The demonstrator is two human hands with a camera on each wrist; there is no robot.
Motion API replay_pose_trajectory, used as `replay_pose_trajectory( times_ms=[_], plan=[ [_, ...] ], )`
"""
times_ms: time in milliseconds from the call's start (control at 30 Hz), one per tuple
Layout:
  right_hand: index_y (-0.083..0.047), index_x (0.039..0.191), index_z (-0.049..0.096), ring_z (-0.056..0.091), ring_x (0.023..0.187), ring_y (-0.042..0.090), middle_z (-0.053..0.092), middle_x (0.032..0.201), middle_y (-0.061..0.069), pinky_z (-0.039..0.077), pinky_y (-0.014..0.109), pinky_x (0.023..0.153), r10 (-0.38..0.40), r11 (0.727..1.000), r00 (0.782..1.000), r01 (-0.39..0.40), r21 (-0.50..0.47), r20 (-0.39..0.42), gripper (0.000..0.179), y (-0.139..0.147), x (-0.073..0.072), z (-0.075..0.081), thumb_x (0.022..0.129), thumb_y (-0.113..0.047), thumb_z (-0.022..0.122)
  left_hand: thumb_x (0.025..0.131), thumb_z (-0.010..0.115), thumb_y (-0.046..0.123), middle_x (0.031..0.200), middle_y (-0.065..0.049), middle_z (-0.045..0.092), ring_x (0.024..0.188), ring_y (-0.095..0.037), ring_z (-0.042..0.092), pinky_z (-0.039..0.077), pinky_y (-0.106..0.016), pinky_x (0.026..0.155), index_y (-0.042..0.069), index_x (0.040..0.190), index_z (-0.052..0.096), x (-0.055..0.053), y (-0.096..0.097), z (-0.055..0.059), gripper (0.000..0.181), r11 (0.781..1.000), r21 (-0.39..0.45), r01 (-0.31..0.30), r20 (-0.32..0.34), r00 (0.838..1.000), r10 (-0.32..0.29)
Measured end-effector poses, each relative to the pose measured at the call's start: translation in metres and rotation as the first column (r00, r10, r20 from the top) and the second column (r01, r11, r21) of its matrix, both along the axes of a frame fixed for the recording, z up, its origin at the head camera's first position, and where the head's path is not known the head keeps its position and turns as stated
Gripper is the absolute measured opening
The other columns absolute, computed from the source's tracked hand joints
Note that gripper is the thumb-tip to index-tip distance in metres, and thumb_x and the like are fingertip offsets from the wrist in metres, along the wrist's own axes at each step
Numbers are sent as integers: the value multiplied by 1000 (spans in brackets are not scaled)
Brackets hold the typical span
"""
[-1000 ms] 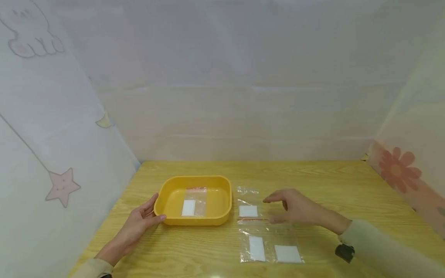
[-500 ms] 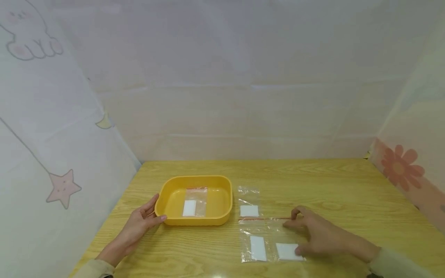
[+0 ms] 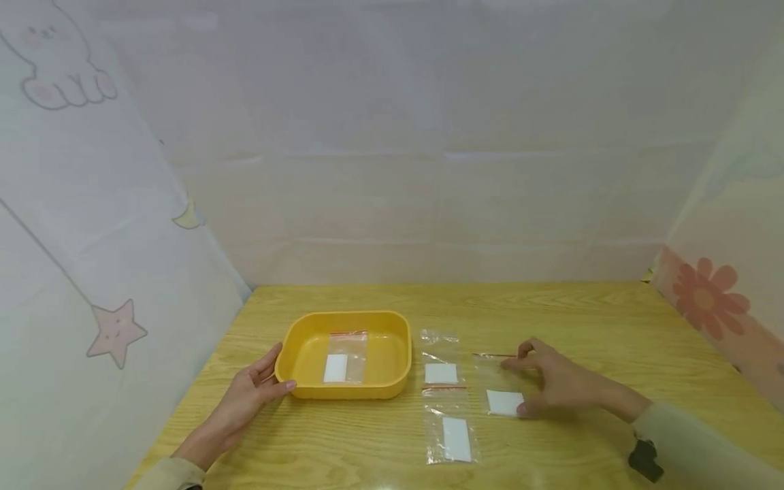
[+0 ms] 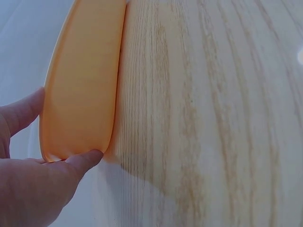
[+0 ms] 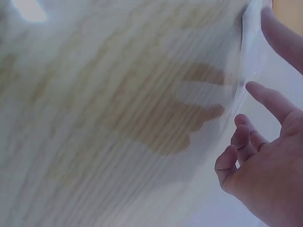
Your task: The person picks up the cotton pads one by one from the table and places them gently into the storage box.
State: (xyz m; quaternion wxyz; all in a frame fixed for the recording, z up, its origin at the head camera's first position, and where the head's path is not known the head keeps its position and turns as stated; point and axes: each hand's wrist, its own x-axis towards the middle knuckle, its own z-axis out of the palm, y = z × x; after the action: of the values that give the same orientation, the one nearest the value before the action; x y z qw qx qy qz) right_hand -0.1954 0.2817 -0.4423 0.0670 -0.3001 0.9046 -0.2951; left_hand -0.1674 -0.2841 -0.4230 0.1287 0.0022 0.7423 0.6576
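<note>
A yellow plastic basin (image 3: pixel 382 390) stands on the table at centre left. My left hand (image 3: pixel 248 395) grips its left end, thumb at the near side and fingers at the far side; the left wrist view shows the thumb (image 4: pixel 85 161) against the wall. Inside the basin lies a clear zip bag (image 3: pixel 355 361) with a white piece in it. My right hand (image 3: pixel 563 388) touches another zip bag (image 3: pixel 490 374), its index finger near the red seal and its thumb at the white piece's corner. In the right wrist view these two fingers are spread along the bag's edge.
Two more zip bags with white pieces lie right of the basin, the far bag (image 3: pixel 441 350) just beyond the near bag (image 3: pixel 433 435). The wooden table (image 3: pixel 343 442) is bordered by a back curtain (image 3: pixel 429 204) and printed side curtains.
My right hand moved from the far bag to the right-hand bag, then shifted that bag away from me and off the near row. My left hand stays on the basin.
</note>
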Motion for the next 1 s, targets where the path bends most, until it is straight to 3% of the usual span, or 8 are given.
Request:
replay_pose_trajectory(
  times_ms=[100,267,633,833,1000],
  plan=[
    [-5,142,67,43,107,30,46,126,11,42,36,81,8,1000,1000,-8,17,-17,79,-1,2,2,77,-42,95,103,69,7,174,-17,10,156,-39,22,49,-30,108,11,170,10,0,0,0,90,1000,0,-5,0,1000,5],
    [-1,141,67,42,106,31,47,125,14,41,36,80,14,1000,999,-15,-24,-36,75,-2,4,3,81,-37,93,103,69,6,174,-18,10,156,-39,22,50,-30,107,11,170,9,-1,0,-1,90,1000,7,-11,7,1000,11],
    [-3,143,66,42,108,29,47,126,12,43,38,81,-16,999,998,14,-30,-61,74,2,4,-7,83,-40,91,103,69,5,174,-17,9,155,-38,23,50,-29,107,10,170,9,-1,0,-1,90,1000,19,-6,-4,1000,6],
    [-5,142,68,39,96,24,46,115,7,34,30,73,-49,999,993,48,-7,-105,81,0,6,-10,77,-45,94,103,69,5,174,-17,10,155,-38,24,50,-29,107,10,170,10,0,1,0,90,1000,12,-7,-5,1000,7],
    [-5,137,71,35,86,20,43,104,5,27,28,66,-50,998,992,47,-28,-117,75,-2,11,-10,78,-45,94,103,69,6,174,-18,11,155,-39,24,50,-30,108,11,171,10,1,1,0,90,1000,2,-14,2,1000,14]
  ],
)
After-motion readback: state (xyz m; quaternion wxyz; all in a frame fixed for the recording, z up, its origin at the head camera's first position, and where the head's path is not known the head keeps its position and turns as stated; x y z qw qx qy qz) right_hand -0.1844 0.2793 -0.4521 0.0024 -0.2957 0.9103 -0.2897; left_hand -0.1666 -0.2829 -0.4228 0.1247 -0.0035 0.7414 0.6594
